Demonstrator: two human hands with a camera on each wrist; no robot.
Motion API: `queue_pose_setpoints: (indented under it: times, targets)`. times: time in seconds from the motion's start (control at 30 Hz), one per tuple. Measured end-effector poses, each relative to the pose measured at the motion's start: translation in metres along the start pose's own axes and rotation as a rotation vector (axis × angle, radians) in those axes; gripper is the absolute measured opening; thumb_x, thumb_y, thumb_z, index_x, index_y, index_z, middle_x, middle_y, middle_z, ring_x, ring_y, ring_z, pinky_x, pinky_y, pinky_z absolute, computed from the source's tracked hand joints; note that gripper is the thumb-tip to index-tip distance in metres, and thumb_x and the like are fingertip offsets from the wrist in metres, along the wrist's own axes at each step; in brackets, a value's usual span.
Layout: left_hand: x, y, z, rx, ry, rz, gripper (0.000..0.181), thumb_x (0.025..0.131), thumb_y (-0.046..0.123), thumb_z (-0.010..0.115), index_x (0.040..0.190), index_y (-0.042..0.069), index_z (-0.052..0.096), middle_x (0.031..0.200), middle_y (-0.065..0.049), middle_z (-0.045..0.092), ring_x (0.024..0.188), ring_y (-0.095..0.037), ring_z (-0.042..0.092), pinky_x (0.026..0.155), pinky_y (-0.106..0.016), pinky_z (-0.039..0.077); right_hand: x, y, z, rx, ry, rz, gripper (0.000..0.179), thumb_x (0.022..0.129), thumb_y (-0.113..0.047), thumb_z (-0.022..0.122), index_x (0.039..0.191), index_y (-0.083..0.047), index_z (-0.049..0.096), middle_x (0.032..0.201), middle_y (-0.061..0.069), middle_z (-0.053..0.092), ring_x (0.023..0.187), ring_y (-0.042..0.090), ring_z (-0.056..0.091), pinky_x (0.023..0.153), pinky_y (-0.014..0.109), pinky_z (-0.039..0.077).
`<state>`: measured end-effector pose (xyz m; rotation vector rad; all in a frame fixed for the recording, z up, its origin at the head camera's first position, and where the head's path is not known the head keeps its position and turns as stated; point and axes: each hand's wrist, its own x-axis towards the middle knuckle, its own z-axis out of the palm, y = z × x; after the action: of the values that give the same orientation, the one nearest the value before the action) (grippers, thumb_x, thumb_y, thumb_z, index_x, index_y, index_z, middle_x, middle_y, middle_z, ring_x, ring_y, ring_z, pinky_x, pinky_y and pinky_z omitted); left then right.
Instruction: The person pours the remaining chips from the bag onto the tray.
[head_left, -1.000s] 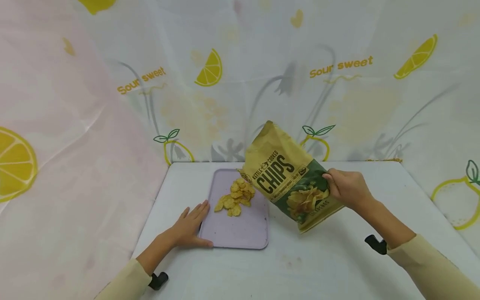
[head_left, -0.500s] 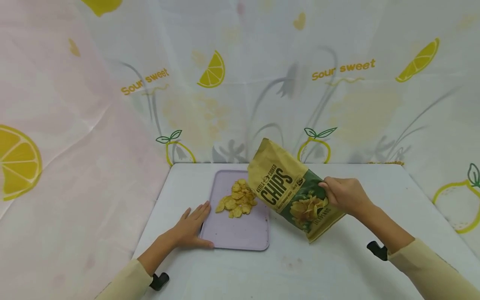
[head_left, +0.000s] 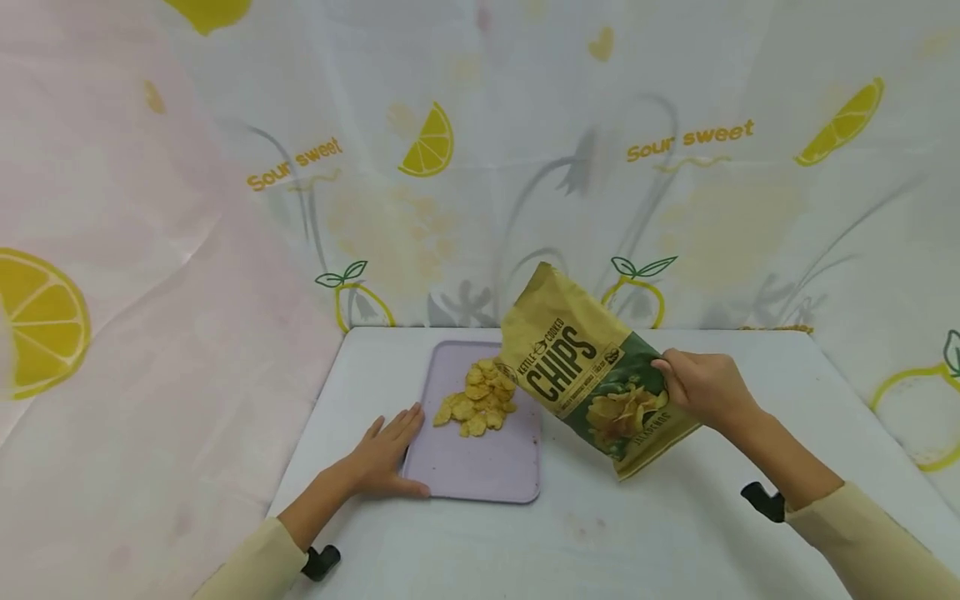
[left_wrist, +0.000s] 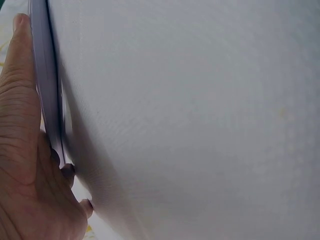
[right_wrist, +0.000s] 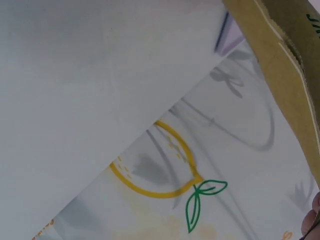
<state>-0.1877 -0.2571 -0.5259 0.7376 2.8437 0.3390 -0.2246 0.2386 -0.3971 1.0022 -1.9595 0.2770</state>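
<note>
A purple rectangular tray point(head_left: 471, 471) lies on the white table with a heap of potato chips point(head_left: 476, 400) on its upper middle. My left hand point(head_left: 381, 458) rests at the tray's left edge, fingers straight and thumb spread along the near corner; in the left wrist view the hand point(left_wrist: 25, 150) touches the tray's side point(left_wrist: 46, 70). Above the tray's right side, my right hand point(head_left: 705, 387) grips the lower end of a yellow-and-green chip bag point(head_left: 588, 367). The bag is tilted, its upper end toward the tray. Only a strip of bag point(right_wrist: 280, 70) and a fingertip show in the right wrist view.
The white table point(head_left: 637, 533) reaches back to a hanging cloth point(head_left: 510, 125) printed with lemons. More cloth point(head_left: 150, 250) hangs along the left side. A black strap piece point(head_left: 763, 502) sits at the right wrist, another point(head_left: 321, 563) at the left.
The bag, gripped by my right hand, dipped and then rose slightly toward the right. More chips lie in the heap than a second ago. My left hand stays at the tray.
</note>
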Motion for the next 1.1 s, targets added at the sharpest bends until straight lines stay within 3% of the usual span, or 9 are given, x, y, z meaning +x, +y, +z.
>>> queue_pose_setpoints:
  times: [0.3,0.57,0.7,0.93,1.1]
  targets:
    - [0.0,0.002,0.0,-0.004,0.0,0.004,0.128,0.07,0.079,0.067,0.158,0.001,0.014,0.166,-0.016,0.011,0.152,-0.038,0.017,0.118,-0.066,0.012,-0.006,-0.003,0.003,0.026,-0.054,0.025,0.05,0.108,-0.039,0.034,0.065,-0.012,0.038,0.051,-0.011,0.021,0.047,-0.002,0.011,0.041,0.014,0.013]
    - [0.0,-0.001,0.0,0.006,0.01,-0.006,0.129,0.069,0.08,0.067,0.158,0.003,0.014,0.167,-0.014,0.011,0.152,-0.037,0.016,0.118,-0.065,0.011,0.002,0.002,0.006,0.0,0.027,-0.023,0.051,0.108,-0.037,0.034,0.064,-0.012,0.035,0.051,-0.01,0.018,0.043,0.002,0.009,0.04,0.017,0.011]
    - [0.002,-0.002,0.001,0.006,0.014,0.004,0.129,0.07,0.08,0.066,0.158,0.002,0.014,0.166,-0.015,0.011,0.152,-0.037,0.017,0.118,-0.066,0.011,-0.002,0.002,0.007,0.009,-0.016,-0.03,0.051,0.108,-0.038,0.033,0.064,-0.012,0.036,0.052,-0.011,0.017,0.043,0.001,0.009,0.041,0.016,0.011]
    - [0.002,0.001,0.0,-0.006,0.013,0.002,0.129,0.07,0.08,0.066,0.158,0.002,0.014,0.166,-0.015,0.012,0.152,-0.038,0.017,0.118,-0.066,0.011,-0.013,-0.001,0.005,0.028,-0.072,0.053,0.05,0.108,-0.039,0.035,0.065,-0.012,0.039,0.049,-0.01,0.023,0.047,-0.002,0.013,0.041,0.015,0.015]
    - [0.001,0.001,0.001,0.011,0.001,0.01,0.128,0.071,0.08,0.065,0.158,0.002,0.013,0.166,-0.015,0.011,0.152,-0.038,0.017,0.118,-0.066,0.012,-0.014,-0.001,0.004,0.014,-0.077,0.029,0.05,0.108,-0.038,0.034,0.065,-0.013,0.038,0.05,-0.011,0.022,0.045,-0.002,0.012,0.041,0.015,0.014]
